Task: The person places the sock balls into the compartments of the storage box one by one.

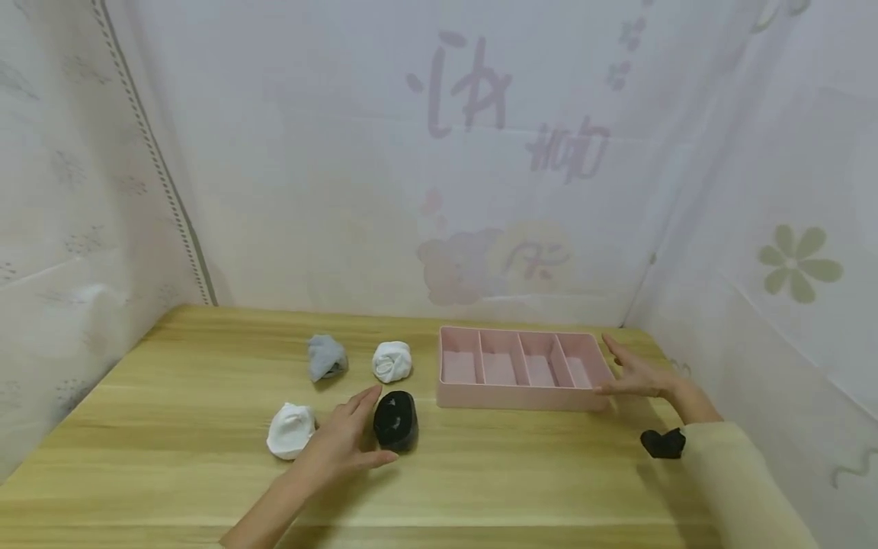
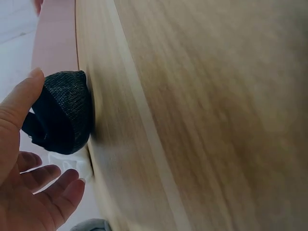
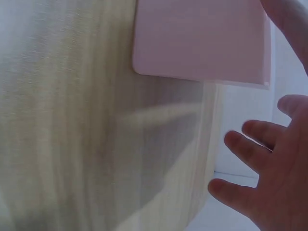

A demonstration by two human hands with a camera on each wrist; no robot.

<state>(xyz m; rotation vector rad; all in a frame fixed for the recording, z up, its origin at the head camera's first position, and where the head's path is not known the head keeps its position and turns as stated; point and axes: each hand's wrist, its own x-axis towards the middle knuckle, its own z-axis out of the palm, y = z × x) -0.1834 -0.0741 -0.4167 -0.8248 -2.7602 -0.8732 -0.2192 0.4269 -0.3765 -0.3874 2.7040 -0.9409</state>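
Observation:
My left hand [image 1: 338, 440] is spread beside a dark balled-up sock [image 1: 396, 422], thumb at its near side and fingers at its far left. In the left wrist view the thumb overlaps the edge of the sock [image 2: 65, 113]; whether it touches is unclear. The other fingers stand apart from it. My right hand [image 1: 638, 374] is at the right end of a pink divided box [image 1: 521, 396], thumb by the front corner and fingers extended. The right wrist view shows the box's side [image 3: 202, 43] with the fingers off it.
A white balled-up sock [image 1: 289, 431] lies left of my left hand, partly behind it. Farther back are a grey one [image 1: 325, 357] and another white one [image 1: 392, 361]. A small black bundle [image 1: 663, 443] lies by the right sleeve. Printed cloth hangs around the wooden table [image 1: 521, 480].

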